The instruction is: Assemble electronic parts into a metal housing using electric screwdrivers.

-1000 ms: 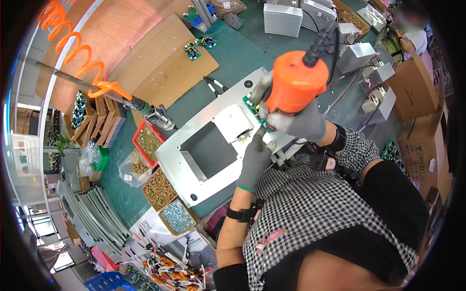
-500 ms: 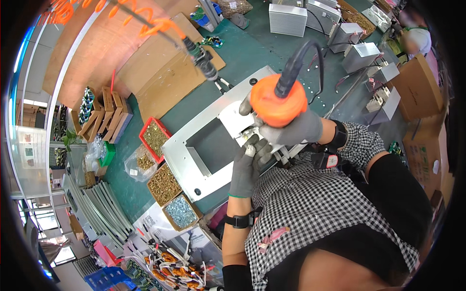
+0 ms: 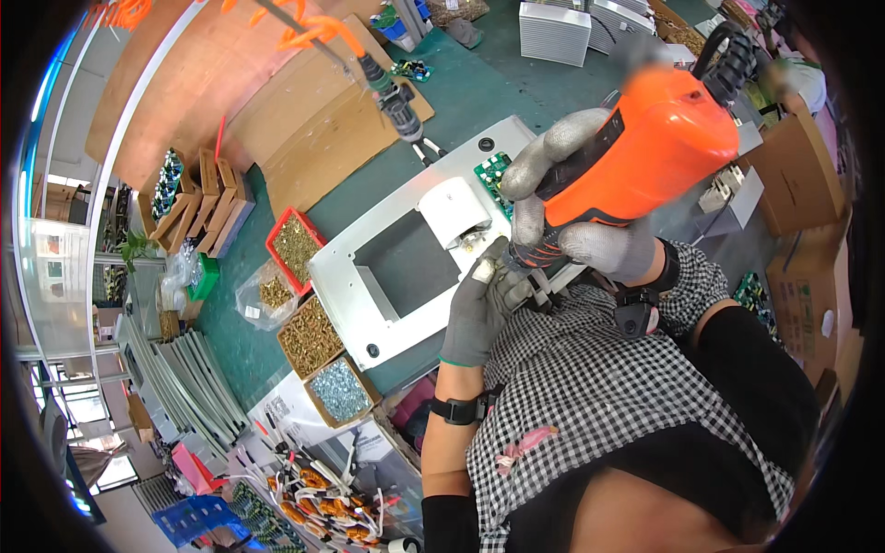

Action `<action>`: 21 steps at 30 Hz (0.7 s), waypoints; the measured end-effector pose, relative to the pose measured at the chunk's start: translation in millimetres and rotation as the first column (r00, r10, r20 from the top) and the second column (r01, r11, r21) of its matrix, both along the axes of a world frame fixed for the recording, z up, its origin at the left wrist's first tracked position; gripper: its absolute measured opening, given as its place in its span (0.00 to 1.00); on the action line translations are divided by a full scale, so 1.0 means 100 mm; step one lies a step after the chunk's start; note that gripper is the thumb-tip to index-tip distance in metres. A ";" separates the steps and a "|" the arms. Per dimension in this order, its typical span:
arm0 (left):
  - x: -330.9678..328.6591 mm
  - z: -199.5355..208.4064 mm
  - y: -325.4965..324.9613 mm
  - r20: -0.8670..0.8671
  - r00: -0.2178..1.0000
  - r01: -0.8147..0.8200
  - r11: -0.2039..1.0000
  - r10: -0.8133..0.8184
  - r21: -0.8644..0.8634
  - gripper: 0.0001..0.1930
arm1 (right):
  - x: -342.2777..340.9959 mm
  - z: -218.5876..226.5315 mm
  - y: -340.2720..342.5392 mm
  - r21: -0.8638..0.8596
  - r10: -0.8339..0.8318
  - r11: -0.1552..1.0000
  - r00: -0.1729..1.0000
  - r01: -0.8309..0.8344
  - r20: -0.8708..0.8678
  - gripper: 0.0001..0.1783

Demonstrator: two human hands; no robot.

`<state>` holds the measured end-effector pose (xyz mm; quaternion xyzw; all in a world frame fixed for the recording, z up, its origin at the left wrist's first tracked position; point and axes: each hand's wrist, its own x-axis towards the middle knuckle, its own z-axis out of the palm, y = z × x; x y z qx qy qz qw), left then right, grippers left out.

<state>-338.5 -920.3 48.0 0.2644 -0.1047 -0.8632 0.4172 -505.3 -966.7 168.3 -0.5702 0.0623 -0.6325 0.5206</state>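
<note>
In my right hand (image 3: 567,152), gloved in grey, is an orange electric screwdriver (image 3: 650,147), held tilted with its dark nose pointing down-left toward my left hand. My gloved left hand (image 3: 477,309) has its fingers bent together beside that nose, at the edge of a white metal panel (image 3: 415,339); what they pinch is hidden. A white curved cover (image 3: 452,210) sits on the panel just beyond my left fingertips, with small metal parts at its open end. Behind my right fingers a green circuit board (image 3: 493,175) shows in part. The panel has a large rectangular opening.
Left of the panel stand a red bin (image 3: 297,241) and cardboard boxes of brass-coloured screws (image 3: 321,339) and silver screws (image 3: 341,391). A second power driver (image 3: 396,103) hangs above on an orange coiled hose. Metal boxes (image 3: 555,34) stand far right; another person (image 3: 804,88) works there.
My right hand has swung the screwdriver from near upright to a tilt, its body now up to the right. The circuit board has come into view. My left hand has shifted slightly right.
</note>
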 end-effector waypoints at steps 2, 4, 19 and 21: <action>-0.02 0.03 -0.01 0.024 1.000 0.014 1.000 -0.014 -0.020 0.24 | 0.00 -0.01 0.01 0.024 -0.016 1.000 1.000 0.016 0.012 0.30; -0.02 0.01 -0.01 0.023 1.000 0.016 1.000 -0.015 -0.025 0.24 | -0.02 -0.03 0.00 0.016 -0.031 0.999 0.999 0.031 -0.012 0.30; 0.01 -0.25 -0.04 -0.064 0.981 0.182 0.982 -0.185 -0.053 0.29 | -0.17 -0.08 -0.03 -0.084 -0.206 0.977 0.969 0.196 -0.136 0.31; -0.03 -0.11 0.00 0.121 0.981 0.158 0.987 -0.152 -0.038 0.27 | -0.25 -0.07 -0.03 0.025 -0.261 0.961 0.935 0.275 -0.241 0.31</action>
